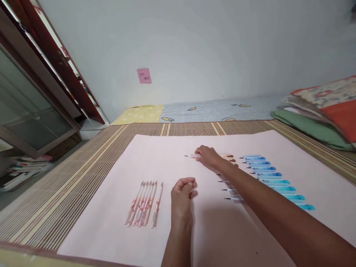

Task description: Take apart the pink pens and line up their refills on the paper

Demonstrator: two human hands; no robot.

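Note:
My right hand [207,156] reaches forward over the pale pink sheet [172,155] and is closed on a thin pen [191,155] whose tip points left. This pen is at the far end of a row of pens [230,185] partly hidden under my right forearm. Beside that row lies a row of blue pens [271,178]. My left hand [182,193] rests on the sheet with fingers curled into a loose fist, nothing visible in it. Left of it lies a bundle of several pink-patterned pens [144,204].
The sheet lies on a striped woven mat [55,193]. Folded bedding and pillows [325,111] sit at the right. A dark wooden cabinet with glass [33,92] stands at the left, books [22,170] beneath it. A pink note [144,75] is stuck on the wall.

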